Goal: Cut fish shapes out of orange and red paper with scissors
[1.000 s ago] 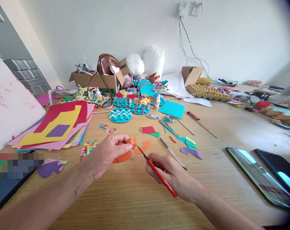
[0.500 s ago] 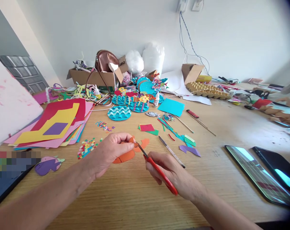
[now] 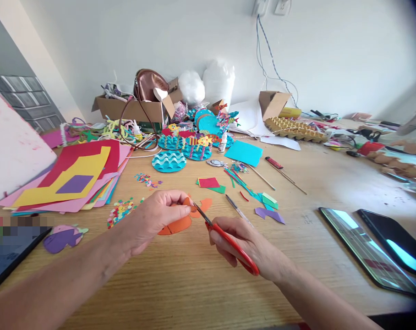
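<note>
Between the thumb and fingers of my left hand (image 3: pixel 165 213) is a small orange paper piece (image 3: pixel 188 201), pinched near its edge. My right hand (image 3: pixel 237 240) grips red-handled scissors (image 3: pixel 232 243), their blades pointing up and left to the held piece. Whether the blade tips touch the paper is hard to make out. Below my left hand lies an orange paper shape (image 3: pixel 176 226) with dark lines on it, partly hidden by the hand. Behind the blades rests an orange scrap (image 3: pixel 205 205). A pen (image 3: pixel 238 209) lies beyond my right hand, partly covered by it.
Left are stacked coloured sheets (image 3: pixel 39 190), round confetti (image 3: pixel 120 212) and a purple fish shape (image 3: pixel 62 238). Blue wavy paper bases (image 3: pixel 169 162) stand mid-table near a glue bottle (image 3: pixel 222 143). Two phones (image 3: pixel 362 252) lie right; a cardboard box (image 3: pixel 125 110) stands behind.
The scissors and my right hand have shifted slightly, the handles tilting a little lower right. My left hand keeps its pinch. The whole view has drifted slightly.
</note>
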Demonstrator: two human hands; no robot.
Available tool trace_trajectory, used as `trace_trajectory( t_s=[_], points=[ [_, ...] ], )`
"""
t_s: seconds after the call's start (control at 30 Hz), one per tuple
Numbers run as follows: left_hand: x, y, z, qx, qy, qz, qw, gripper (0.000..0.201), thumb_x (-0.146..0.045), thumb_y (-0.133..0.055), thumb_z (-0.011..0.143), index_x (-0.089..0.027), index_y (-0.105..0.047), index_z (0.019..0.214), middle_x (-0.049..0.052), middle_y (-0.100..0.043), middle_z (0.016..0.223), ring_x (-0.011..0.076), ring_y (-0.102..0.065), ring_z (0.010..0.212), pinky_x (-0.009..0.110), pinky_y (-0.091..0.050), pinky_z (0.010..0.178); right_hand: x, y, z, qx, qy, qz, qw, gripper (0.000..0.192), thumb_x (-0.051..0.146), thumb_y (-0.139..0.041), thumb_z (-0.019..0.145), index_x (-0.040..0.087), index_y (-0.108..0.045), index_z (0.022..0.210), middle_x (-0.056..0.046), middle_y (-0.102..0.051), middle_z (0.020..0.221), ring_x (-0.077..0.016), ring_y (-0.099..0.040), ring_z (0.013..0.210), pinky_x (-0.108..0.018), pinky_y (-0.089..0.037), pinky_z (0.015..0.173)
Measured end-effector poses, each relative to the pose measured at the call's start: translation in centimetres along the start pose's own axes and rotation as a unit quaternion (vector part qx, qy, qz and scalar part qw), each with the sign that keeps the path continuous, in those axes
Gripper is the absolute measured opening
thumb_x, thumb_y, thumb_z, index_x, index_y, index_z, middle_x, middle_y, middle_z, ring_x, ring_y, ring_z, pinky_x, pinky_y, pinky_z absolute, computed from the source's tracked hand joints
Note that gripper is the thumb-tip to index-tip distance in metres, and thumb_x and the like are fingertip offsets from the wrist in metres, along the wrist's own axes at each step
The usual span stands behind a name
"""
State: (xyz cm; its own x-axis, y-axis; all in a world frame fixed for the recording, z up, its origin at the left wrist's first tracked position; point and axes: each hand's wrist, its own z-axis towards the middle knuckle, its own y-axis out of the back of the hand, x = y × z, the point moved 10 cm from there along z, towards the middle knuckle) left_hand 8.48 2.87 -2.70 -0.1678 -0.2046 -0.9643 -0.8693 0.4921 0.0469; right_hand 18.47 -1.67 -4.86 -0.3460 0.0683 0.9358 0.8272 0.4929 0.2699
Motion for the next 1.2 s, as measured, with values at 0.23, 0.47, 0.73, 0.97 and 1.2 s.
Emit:
trace_trajectory(
  t_s=[0.23,0.47,0.73,0.97,1.2],
  points=[
    [-0.07,0.15,-0.03,0.004,0.000,0.005,1.000,0.011,-0.028,-0.058,0.072,-0.017,-0.057,0.072,-0.007,-0.048,0.063,0.0072,-0.037,0.057,0.020,-0.025,0.055,-0.08,0.19,-0.03,0.005,-0.010,0.015,1.000,0.025,0.030,-0.043,0.087,0.016,-0.046,0.066,0.007,-0.039,0.043,-0.0062,-0.032,0.040,-0.017,-0.024,0.037],
    [0.09,0.05,-0.15,0.001,0.011,-0.002,1.000,0.010,-0.026,-0.059,0.072,-0.017,-0.057,0.071,-0.006,-0.051,0.065,0.0075,-0.039,0.059,0.020,-0.027,0.056,0.05,0.14,0.05,-0.004,-0.003,0.005,1.000,0.027,0.029,-0.042,0.086,0.017,-0.042,0.062,0.007,-0.036,0.045,-0.0057,-0.031,0.041,-0.017,-0.023,0.037],
    [0.04,0.13,-0.07,-0.004,0.005,-0.003,1.000,0.011,-0.027,-0.059,0.071,-0.017,-0.056,0.069,-0.006,-0.050,0.064,0.0074,-0.039,0.058,0.020,-0.027,0.055,0.23,0.19,0.24,-0.009,0.003,-0.024,1.000,0.030,0.030,-0.042,0.086,0.018,-0.037,0.058,0.007,-0.034,0.047,-0.0052,-0.031,0.041,-0.017,-0.023,0.037],
    [-0.02,0.25,0.07,-0.009,-0.003,0.000,1.000,0.010,-0.027,-0.059,0.070,-0.017,-0.057,0.070,-0.006,-0.049,0.062,0.0074,-0.039,0.056,0.020,-0.027,0.053,-0.27,0.16,0.34,-0.013,-0.001,-0.023,1.000,0.028,0.031,-0.043,0.085,0.018,-0.038,0.060,0.007,-0.033,0.048,-0.0053,-0.032,0.042,-0.017,-0.023,0.037],
    [0.02,0.23,0.02,-0.010,-0.003,-0.003,1.000,0.011,-0.027,-0.059,0.070,-0.017,-0.058,0.070,-0.005,-0.050,0.063,0.0077,-0.039,0.057,0.019,-0.027,0.052,-0.13,0.49,0.40,-0.025,0.012,-0.048,0.998,0.031,0.032,-0.043,0.085,0.018,-0.037,0.058,0.007,-0.033,0.049,-0.0054,-0.030,0.043,-0.018,-0.021,0.039]
  ],
)
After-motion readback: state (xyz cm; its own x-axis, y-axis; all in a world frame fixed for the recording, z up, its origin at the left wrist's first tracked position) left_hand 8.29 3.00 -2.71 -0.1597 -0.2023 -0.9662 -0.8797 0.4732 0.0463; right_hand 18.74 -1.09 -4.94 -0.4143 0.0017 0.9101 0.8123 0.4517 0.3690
